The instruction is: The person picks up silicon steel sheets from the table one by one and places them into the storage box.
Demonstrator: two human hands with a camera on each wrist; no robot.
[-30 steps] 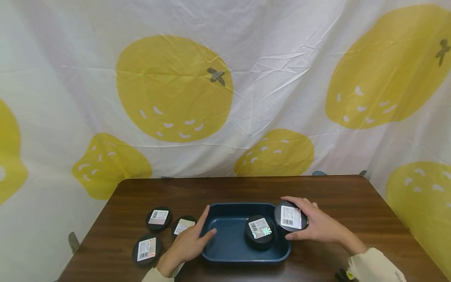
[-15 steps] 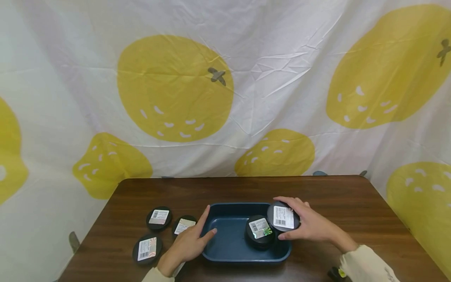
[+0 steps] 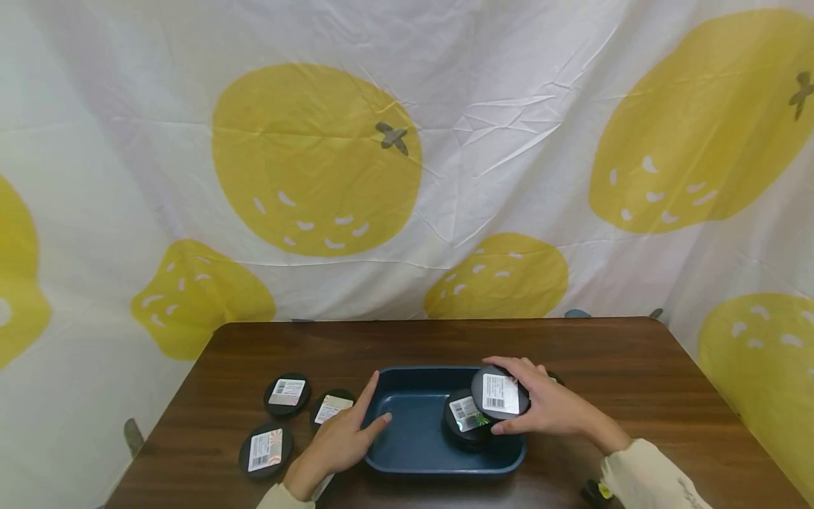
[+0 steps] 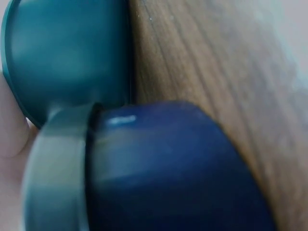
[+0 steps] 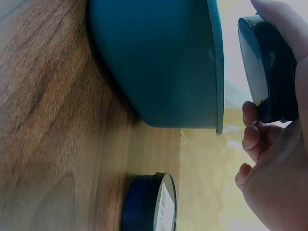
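In the head view my right hand (image 3: 540, 403) grips a flat round jar (image 3: 501, 394) by its sides, label up, over the right half of a blue tray (image 3: 407, 468). The held jar overlaps another black-lidded jar (image 3: 461, 431) that sits inside the tray. The right wrist view shows the gripped jar (image 5: 269, 72) above the tray's rim (image 5: 219, 96), thumb and fingers on opposite sides. My left hand (image 3: 340, 435) rests at the tray's left end, its index finger straight along the edge and its thumb extended over the inside. Its other fingers are hidden.
Several labelled black jars, such as a rear one (image 3: 287, 400) and a nearer one (image 3: 266, 470), lie on the brown table (image 3: 381, 343) left of the tray. Another jar (image 5: 144, 202) stands right of the tray. A lemon-print cloth (image 3: 496, 177) hangs behind the table.
My right hand has moved left with the jar, from the tray's right edge to over the jar inside, and a jar behind that hand now shows. My left hand has stayed put.
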